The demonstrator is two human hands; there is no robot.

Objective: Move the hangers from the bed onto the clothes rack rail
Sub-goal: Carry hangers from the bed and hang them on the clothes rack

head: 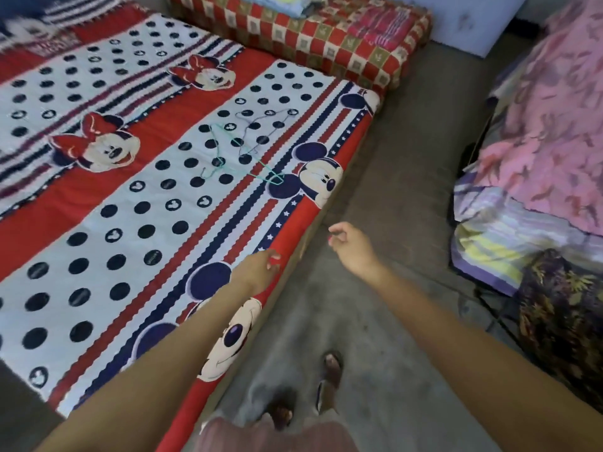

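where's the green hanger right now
The green hanger lies flat on the bed near its right edge, overlapping a dark hanger, beyond both empty hands; the left hand is nearer.

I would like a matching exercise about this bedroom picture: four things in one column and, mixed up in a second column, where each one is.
Things:
1. green hanger
2. left hand
3. right hand
4. folded clothes

Places:
A. over the grey floor, holding nothing
B. lying on the polka-dot part of the bedsheet
C. on the checkered cushion at the far end
D. at the red edge of the bed

Pairs: 1-B, 2-D, 3-A, 4-C
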